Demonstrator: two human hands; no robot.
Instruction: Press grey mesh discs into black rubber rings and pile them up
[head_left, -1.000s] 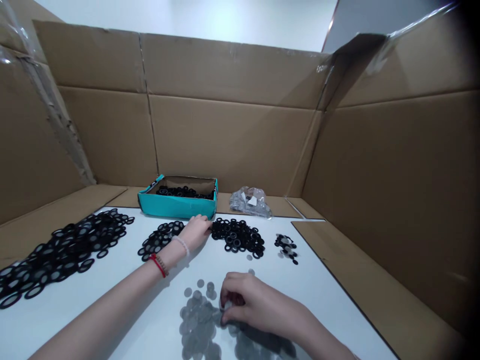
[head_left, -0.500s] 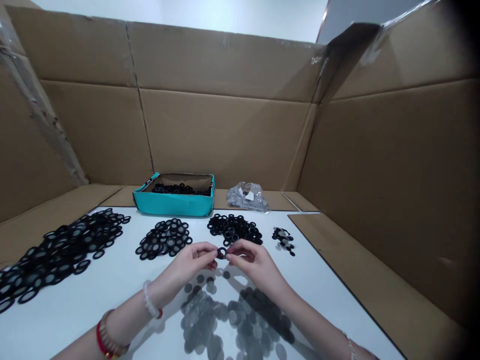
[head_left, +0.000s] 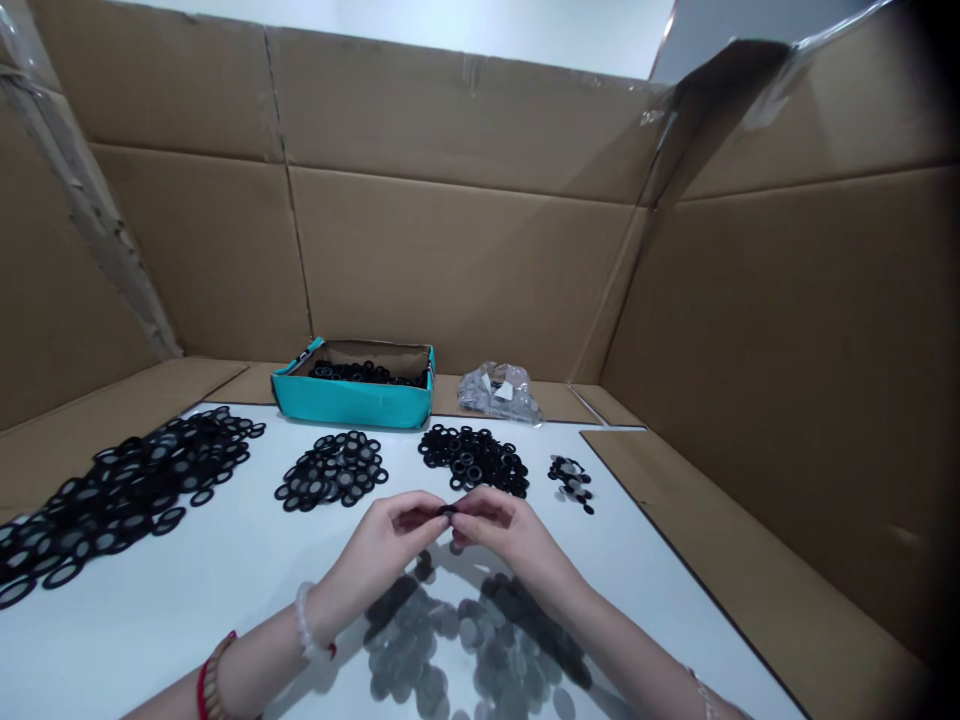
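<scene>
The left hand [head_left: 397,535] and the right hand [head_left: 506,530] are jointly pinching a small black ring [head_left: 448,509] in front of the teal box [head_left: 352,402], while loose gray discs [head_left: 501,650] are lying farther in front of that box.

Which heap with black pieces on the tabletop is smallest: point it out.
The sparse cluster, rightmost on the white tabletop, right of the black ring heap; it covers far less surface than the other three.

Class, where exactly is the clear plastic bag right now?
In the head view, the bag lies just right of centre at the far edge of the table, right of the box and behind a pile of black rings.
</scene>
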